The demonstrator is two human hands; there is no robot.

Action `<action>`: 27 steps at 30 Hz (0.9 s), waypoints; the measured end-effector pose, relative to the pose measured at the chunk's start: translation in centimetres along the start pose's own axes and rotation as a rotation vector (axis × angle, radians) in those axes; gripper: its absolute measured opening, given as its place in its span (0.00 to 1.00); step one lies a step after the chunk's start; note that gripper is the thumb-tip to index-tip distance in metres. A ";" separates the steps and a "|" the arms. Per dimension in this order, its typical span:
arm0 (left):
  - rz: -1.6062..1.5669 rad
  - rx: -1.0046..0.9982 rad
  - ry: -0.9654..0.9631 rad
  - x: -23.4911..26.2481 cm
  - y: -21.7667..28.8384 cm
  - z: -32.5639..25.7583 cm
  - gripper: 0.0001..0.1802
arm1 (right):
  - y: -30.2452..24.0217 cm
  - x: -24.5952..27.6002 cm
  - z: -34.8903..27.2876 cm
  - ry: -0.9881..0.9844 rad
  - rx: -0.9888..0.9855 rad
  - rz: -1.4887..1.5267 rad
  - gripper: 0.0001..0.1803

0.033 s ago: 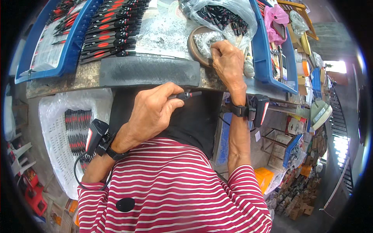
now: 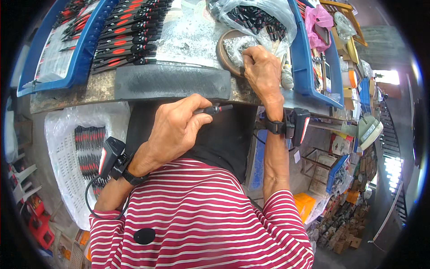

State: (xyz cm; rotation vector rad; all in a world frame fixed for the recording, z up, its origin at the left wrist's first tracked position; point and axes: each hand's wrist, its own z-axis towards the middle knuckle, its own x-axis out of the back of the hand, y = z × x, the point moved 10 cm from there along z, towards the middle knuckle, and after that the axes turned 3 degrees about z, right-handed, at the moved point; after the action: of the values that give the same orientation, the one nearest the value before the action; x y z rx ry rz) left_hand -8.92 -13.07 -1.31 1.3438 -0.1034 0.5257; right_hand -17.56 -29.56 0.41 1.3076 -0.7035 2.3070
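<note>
Above my lap, close to the bench's front edge, my left hand (image 2: 177,123) pinches a small dark rod-shaped piece (image 2: 216,110) between thumb and forefinger. Its thin tip points right; the rest is hidden in the palm. My right hand (image 2: 263,71) is over the right rim of a round brown bowl (image 2: 222,53), thumb and fingertips drawn together. Whatever sits between those fingertips is too small or hidden to make out. A crumpled clear plastic bag (image 2: 236,48) lies inside the bowl. Behind it, an opened plastic bag holds many small black parts (image 2: 255,20).
A black padded strip (image 2: 172,83) lines the bench edge. Black-and-red slim tools (image 2: 121,42) are stacked at the back left beside a blue tray (image 2: 83,60). Another blue tray (image 2: 309,67) stands right. Below left, a white basket (image 2: 62,148) holds more tools. A string spool (image 2: 287,78) is near my right hand.
</note>
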 end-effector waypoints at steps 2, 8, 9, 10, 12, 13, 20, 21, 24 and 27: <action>-0.025 0.031 -0.002 -0.1 -0.3 0.0 0.10 | 0.0 -0.5 0.1 -0.034 0.002 -0.053 0.03; -0.180 0.132 0.003 -0.2 -1.0 0.2 0.10 | 0.1 0.2 0.0 0.034 0.008 0.053 0.03; -0.218 0.157 -0.004 -0.2 -1.1 0.2 0.11 | 0.7 0.1 -0.1 0.003 -0.047 0.084 0.05; -0.213 0.154 -0.001 -0.2 -1.0 0.2 0.10 | 1.2 -0.1 -0.3 -0.021 -0.087 0.141 0.05; -0.213 0.176 -0.009 -0.1 -1.0 0.2 0.10 | 2.0 -0.3 -0.6 -0.067 -0.168 0.253 0.03; -0.217 0.193 -0.017 -0.1 -1.1 0.3 0.10 | 2.1 -0.2 -0.7 -0.059 -0.172 0.267 0.04; -0.374 0.304 -0.054 -0.5 -1.8 0.4 0.10 | 2.9 -0.3 -0.9 -0.070 -0.246 0.379 0.07; -0.400 0.314 -0.066 -0.6 -1.8 0.5 0.10 | 2.9 -0.2 -1.0 -0.068 -0.251 0.400 0.08; -0.526 0.413 -0.080 -0.9 -2.3 0.3 0.10 | 2.1 0.5 -0.9 -0.031 -0.223 0.449 0.08; -0.566 0.430 -0.062 -0.8 -2.3 0.4 0.10 | 0.8 1.3 -1.8 -0.006 -0.279 0.662 0.08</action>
State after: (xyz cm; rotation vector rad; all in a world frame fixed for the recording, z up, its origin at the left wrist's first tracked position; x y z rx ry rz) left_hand -8.60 -13.96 -3.63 1.7215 0.3512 0.0201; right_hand -19.81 -28.97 0.55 1.0536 -1.5891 2.5445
